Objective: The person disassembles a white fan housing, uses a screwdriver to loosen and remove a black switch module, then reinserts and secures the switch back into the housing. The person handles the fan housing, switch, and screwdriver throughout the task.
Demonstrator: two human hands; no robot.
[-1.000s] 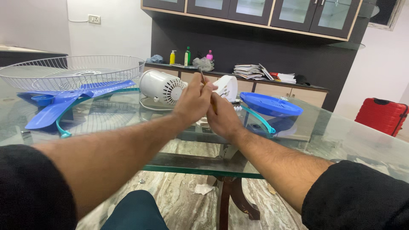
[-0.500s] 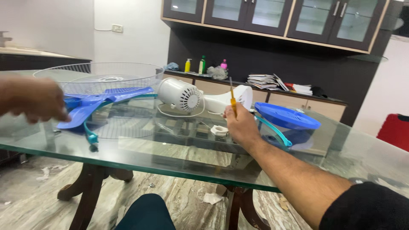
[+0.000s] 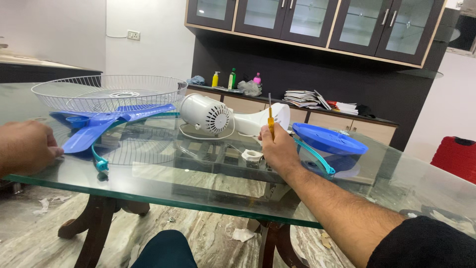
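My right hand (image 3: 277, 149) rests on the glass table (image 3: 208, 191) and grips a yellow-handled screwdriver (image 3: 270, 119) upright, its tip pointing up. Just left of that hand lies a small white plastic nut (image 3: 251, 155). Behind it lies the white fan motor (image 3: 206, 114) with its white stand part (image 3: 265, 120). My left hand (image 3: 25, 147) is at the far left table edge, fingers curled, next to the blue fan blade (image 3: 101, 125); nothing is visibly in it. A blue round base (image 3: 328, 140) sits to the right of my right hand.
A white wire fan guard (image 3: 109, 93) stands behind the blue blade, another wire guard (image 3: 134, 144) lies flat on the glass, with a teal ring clip (image 3: 100, 163) by it. A counter with bottles (image 3: 232, 79) and papers (image 3: 305, 98) runs behind. A red suitcase (image 3: 456, 156) stands at right.
My two hands were together over the table centre; the left has moved out to the far left edge, and the right now holds the screwdriver upright. The camera view shifted left.
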